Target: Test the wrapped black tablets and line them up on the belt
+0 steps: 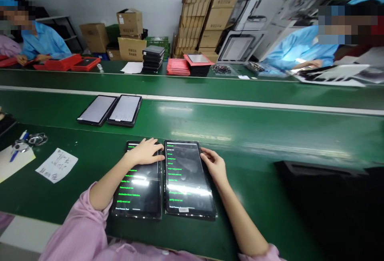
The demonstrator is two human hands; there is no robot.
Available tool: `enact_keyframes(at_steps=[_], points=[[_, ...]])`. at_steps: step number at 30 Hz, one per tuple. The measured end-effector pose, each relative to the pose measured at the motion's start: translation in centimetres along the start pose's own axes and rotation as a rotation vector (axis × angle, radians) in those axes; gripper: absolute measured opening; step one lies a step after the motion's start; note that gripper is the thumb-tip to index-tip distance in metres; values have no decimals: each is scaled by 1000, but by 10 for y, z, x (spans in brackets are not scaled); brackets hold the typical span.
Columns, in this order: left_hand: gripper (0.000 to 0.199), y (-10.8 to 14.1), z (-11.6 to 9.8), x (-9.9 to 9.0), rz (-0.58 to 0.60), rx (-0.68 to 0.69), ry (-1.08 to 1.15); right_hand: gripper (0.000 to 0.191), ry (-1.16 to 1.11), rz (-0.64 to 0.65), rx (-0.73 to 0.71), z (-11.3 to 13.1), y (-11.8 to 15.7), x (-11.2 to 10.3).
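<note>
Two black-framed tablets under my hands, near edge of the desk (90, 191). The left tablet (138, 199) and the right tablet (183, 185) lie face up, side by side, a narrow gap between them, each showing a list in mostly green lettering on black. Legible on the left: "Speaker Test", "Acceleration Sensor Calibration", "gravity sensor test"; on the right: "Backlight test", "LCD test", "Single touch point test". Glare whitens part of both lists. A white sticker (183, 210) at the right tablet's lower end bears print too small to read. My left hand (144, 152) lies open across the top of the left tablet, fingertips at the gap. My right hand (213, 165) has its fingers loosely bent at the right tablet's outer edge; I cannot tell whether they grip it. Towards the desk's left side lies a paper note (57, 166), its handwriting indecipherable; a blue pen (15, 151) lies nearer the left edge. Beyond the desk's far edge, two pale-screened tablets (124, 110) rest on a green strip (210, 123). Cartons (221, 18) behind carry dark print, also unreadable.
</note>
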State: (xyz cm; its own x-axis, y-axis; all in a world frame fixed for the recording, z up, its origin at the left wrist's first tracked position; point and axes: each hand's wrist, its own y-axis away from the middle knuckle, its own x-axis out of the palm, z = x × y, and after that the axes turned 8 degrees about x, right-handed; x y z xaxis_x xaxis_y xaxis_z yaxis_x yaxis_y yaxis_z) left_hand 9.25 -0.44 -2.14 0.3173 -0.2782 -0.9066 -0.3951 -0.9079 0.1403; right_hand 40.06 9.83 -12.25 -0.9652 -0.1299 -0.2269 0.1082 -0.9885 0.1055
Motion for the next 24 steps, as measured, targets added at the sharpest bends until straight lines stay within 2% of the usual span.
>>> enact_keyframes(at_steps=[5, 11, 15, 18, 21, 24], points=[[44, 2, -3, -3, 33, -22, 57, 49, -7, 21, 11, 2, 1, 0], [42, -2, -3, 1, -22, 3, -7, 48, -22, 54, -2, 6, 2, 2], [43, -5, -4, -1, -8, 10, -50, 56, -19, 47, 4, 8, -1, 3], [44, -5, -4, -5, 19, 18, -83, 58, 91, 30, 17, 10, 2, -6], [46, -5, -3, -6, 17, 26, -113, 50, 282, 149, 94, 11, 15, -20], [44, -5, -2, -4, -4, 44, -130, 51, 307, 208, 204, 15, 28, -26]])
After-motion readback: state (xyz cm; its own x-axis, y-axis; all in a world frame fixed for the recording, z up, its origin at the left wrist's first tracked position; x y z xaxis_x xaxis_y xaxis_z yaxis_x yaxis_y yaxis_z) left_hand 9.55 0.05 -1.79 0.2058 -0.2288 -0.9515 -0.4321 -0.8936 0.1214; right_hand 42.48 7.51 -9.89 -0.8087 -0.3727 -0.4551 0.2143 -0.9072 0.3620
